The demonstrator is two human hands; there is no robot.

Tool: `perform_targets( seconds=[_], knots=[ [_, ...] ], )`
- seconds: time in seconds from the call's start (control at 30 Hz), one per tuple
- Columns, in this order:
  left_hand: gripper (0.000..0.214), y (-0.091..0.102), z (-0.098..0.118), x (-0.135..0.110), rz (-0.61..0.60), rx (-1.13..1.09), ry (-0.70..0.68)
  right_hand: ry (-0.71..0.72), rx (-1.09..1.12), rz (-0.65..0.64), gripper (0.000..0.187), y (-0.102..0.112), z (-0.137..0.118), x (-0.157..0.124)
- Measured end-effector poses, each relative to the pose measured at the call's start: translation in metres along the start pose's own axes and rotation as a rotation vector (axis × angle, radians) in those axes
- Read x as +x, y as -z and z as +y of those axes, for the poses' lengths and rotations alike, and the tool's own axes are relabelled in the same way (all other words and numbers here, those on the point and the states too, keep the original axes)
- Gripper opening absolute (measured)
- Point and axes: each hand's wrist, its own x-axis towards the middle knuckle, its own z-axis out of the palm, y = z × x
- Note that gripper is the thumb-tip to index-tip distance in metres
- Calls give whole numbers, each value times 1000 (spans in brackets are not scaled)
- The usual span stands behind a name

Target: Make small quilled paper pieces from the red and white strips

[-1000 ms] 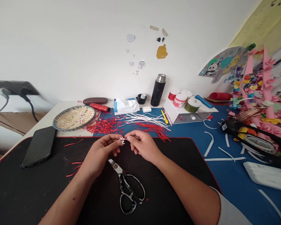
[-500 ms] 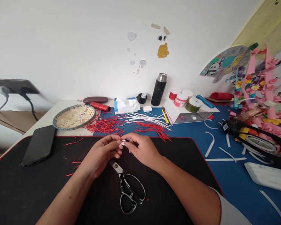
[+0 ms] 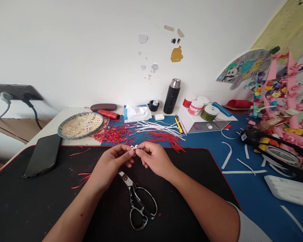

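Between my fingertips is a small knotted piece of white cord point(image 3: 134, 147), mostly covered by the fingers. My left hand point(image 3: 117, 159) pinches it from the left, and my right hand point(image 3: 154, 156) pinches it from the right, the two thumbs almost touching. Below the hands, a pair of scissors point(image 3: 138, 201) with dark, worn handles lies on the black mat point(image 3: 187, 201); the left hand hides the blade tips. Just beyond the hands lie red cords point(image 3: 116, 133) and white cords point(image 3: 156, 127) in loose bunches.
A woven basket point(image 3: 80, 125) holding small white-and-red pieces and a phone point(image 3: 44, 156) are at left. Behind stand a spool of red thread point(image 3: 108, 114), tissues point(image 3: 137, 113), a black flask point(image 3: 172, 97) and a box point(image 3: 202, 125) bearing jars. White strips point(image 3: 243, 172) lie right.
Both thumbs have come closer together over the white knotted piece, and its loops now point up. The right hand has shifted slightly. The scissors lie where they were.
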Motion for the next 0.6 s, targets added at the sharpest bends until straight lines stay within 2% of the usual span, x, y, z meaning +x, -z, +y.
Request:
perform_targets(
  seconds=[0.1, 0.37, 0.6],
  knots=[
    [37, -1, 1, 0, 18, 87, -12, -8, 8, -3, 18, 0, 1, 0],
    [39, -1, 1, -1, -12, 113, -12, -51, 71, -44, 20, 2, -2, 0],
    [38, -3, 2, -1, 33, 203, -21, -93, 111, -65, 25, 2, -1, 1]
  ],
)
